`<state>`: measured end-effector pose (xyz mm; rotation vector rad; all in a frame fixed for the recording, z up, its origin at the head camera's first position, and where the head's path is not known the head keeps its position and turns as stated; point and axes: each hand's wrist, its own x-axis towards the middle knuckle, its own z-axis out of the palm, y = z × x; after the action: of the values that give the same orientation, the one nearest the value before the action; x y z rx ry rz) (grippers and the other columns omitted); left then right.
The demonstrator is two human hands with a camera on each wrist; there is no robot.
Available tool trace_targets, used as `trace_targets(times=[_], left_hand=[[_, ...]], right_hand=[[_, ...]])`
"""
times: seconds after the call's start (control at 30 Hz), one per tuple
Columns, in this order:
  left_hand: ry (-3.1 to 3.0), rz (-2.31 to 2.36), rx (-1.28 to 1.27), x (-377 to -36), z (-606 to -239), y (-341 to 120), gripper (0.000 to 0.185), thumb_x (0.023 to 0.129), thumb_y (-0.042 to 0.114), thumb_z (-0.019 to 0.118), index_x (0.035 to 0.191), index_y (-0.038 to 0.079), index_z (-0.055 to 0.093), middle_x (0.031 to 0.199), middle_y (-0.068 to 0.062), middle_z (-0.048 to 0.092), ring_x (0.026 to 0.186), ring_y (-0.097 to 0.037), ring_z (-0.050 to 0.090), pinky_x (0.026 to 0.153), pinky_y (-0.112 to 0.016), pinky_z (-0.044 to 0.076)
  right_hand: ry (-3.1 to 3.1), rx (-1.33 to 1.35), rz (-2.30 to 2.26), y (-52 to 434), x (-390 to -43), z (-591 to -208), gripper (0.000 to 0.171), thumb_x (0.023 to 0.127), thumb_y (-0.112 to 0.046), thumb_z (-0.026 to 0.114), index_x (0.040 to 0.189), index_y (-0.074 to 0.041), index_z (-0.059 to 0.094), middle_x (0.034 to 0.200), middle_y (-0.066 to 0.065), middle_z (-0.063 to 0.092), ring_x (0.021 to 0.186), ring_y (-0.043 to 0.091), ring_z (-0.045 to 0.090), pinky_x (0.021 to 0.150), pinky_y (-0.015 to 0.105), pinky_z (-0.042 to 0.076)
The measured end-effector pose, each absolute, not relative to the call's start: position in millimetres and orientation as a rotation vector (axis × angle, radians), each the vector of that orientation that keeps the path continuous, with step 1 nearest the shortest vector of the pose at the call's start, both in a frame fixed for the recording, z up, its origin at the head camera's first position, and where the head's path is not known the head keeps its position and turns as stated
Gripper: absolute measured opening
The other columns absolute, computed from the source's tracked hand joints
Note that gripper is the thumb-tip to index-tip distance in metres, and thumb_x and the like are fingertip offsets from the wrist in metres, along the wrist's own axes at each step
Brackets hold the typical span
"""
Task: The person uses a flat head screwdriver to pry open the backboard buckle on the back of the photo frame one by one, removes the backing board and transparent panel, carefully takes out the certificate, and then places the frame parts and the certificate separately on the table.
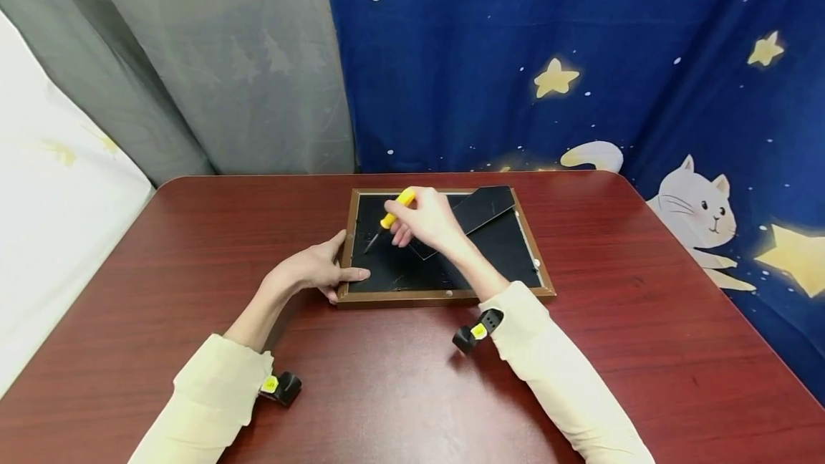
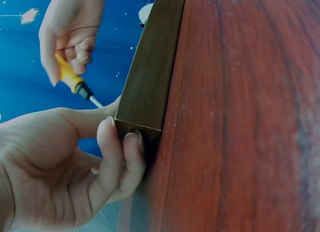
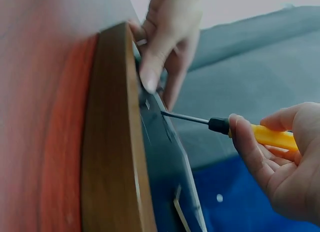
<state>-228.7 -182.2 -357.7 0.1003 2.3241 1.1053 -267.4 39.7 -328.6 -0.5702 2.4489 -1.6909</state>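
A picture frame (image 1: 425, 297) with a brown wooden rim lies face down on the table, its black backing board (image 1: 393, 271) upward. My left hand (image 1: 316, 267) grips its left side near the front corner. The thumb lies over the rim onto the board, and curled fingers (image 2: 111, 144) meet the outer side in the left wrist view. Between thumb and fingers, my right hand (image 1: 430, 220) holds a screwdriver (image 1: 404, 197) by its yellow handle. The thin metal shaft (image 3: 187, 118) slants down to the left, its tip at the board near the left edge.
A black support flap (image 1: 486, 210) lies slantwise across the backing board. The reddish-brown table (image 1: 387, 378) extends around the frame. Behind its far edge hang a grey curtain (image 1: 258, 77) and a blue curtain (image 1: 464, 56) with stars and a cat.
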Motion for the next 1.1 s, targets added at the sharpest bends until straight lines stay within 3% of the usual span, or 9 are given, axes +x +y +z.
trace_targets(times=[0.27, 0.57, 0.7, 0.83, 0.97, 1.1], left_hand=[[2.551, 0.970, 0.144, -227.4, -358.7, -182.9, 0.089, 0.098, 0.040, 0.067, 0.157, -0.003, 0.017, 0.109, -0.026, 0.062, 0.054, -0.016, 0.066, 0.063, -0.031, 0.059], [2.595, 0.956, 0.159, -226.4, -360.8, -181.1, 0.091, 0.094, 0.040, 0.072, 0.155, -0.003, 0.021, 0.086, -0.017, 0.061, 0.059, -0.019, 0.068, 0.060, -0.034, 0.060], [2.611, 0.932, 0.156, -226.0, -359.8, -179.8, 0.092, 0.093, 0.043, 0.073, 0.154, -0.002, 0.022, 0.080, -0.016, 0.061, 0.058, -0.019, 0.068, 0.063, -0.034, 0.060], [2.629, 0.923, 0.148, -225.9, -360.0, -178.1, 0.092, 0.092, 0.044, 0.074, 0.154, -0.002, 0.024, 0.100, -0.025, 0.064, 0.058, -0.018, 0.068, 0.064, -0.034, 0.060], [2.637, 0.913, 0.128, -227.1, -360.6, -176.3, 0.093, 0.092, 0.045, 0.074, 0.155, -0.002, 0.023, 0.128, -0.034, 0.055, 0.058, -0.018, 0.068, 0.064, -0.033, 0.059], [2.621, 0.886, 0.119, -228.6, -359.7, -175.1, 0.096, 0.093, 0.044, 0.072, 0.158, -0.002, 0.018, 0.138, -0.035, 0.048, 0.058, -0.018, 0.068, 0.065, -0.031, 0.059]], right_hand=[[2.375, -0.355, -1.886, 58.4, -284.4, -332.6, 0.030, 0.100, -0.026, 0.066, 0.103, 0.004, 0.063, 0.080, 0.019, 0.072, 0.059, 0.023, 0.072, 0.065, 0.042, 0.061], [2.143, -0.200, -2.033, 51.5, -301.3, -344.7, 0.030, 0.102, -0.019, 0.064, 0.107, 0.010, 0.062, 0.089, 0.027, 0.071, 0.058, 0.016, 0.070, 0.063, 0.029, 0.060], [2.030, -0.149, -2.081, 45.8, -306.9, -347.5, 0.030, 0.102, -0.016, 0.063, 0.109, 0.013, 0.062, 0.083, 0.022, 0.071, 0.059, 0.016, 0.070, 0.062, 0.027, 0.060], [1.964, -0.121, -2.092, 41.5, -310.4, -349.6, 0.033, 0.102, -0.016, 0.062, 0.113, 0.015, 0.060, 0.077, 0.014, 0.070, 0.059, 0.016, 0.070, 0.062, 0.026, 0.060], [1.930, -0.108, -2.105, 38.9, -311.7, -351.5, 0.036, 0.102, -0.015, 0.062, 0.118, 0.017, 0.057, 0.077, 0.013, 0.069, 0.060, 0.016, 0.070, 0.063, 0.025, 0.060], [1.905, -0.105, -2.124, 38.2, -312.9, -353.5, 0.036, 0.102, -0.013, 0.062, 0.120, 0.018, 0.057, 0.082, 0.019, 0.070, 0.060, 0.016, 0.070, 0.064, 0.025, 0.060]])
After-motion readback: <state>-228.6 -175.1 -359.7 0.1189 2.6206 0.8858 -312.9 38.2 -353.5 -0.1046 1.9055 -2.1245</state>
